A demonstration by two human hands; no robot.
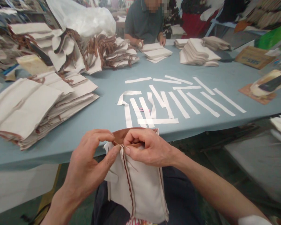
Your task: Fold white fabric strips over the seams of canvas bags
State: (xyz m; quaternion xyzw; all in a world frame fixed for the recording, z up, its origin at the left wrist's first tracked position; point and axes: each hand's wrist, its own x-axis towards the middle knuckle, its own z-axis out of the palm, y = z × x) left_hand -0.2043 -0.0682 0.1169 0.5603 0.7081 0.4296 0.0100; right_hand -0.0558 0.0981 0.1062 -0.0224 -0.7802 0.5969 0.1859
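A cream fabric bag piece [147, 184] with brown seam edging hangs over my lap at the table's front edge. Its brown inner side shows along the top opening. My left hand [91, 159] pinches the top edge left of the centre seam, thumb and fingers closed on the cloth. Just to the right, my right hand [148, 147] grips the same edge with curled fingers, its thumb at the seam. The fingertips of both hands nearly meet there. Whether anything small sits between them, I cannot tell.
White strips [181, 103] lie spread over the blue-grey table [103, 115]. Stacked cream fabric pieces [25, 103] stand at left, more bundles [117, 53] behind. Across the table a person [142, 25] handles flat pieces [156, 51]. At right are a cardboard box [255, 57] and a brush-like tool [269, 82].
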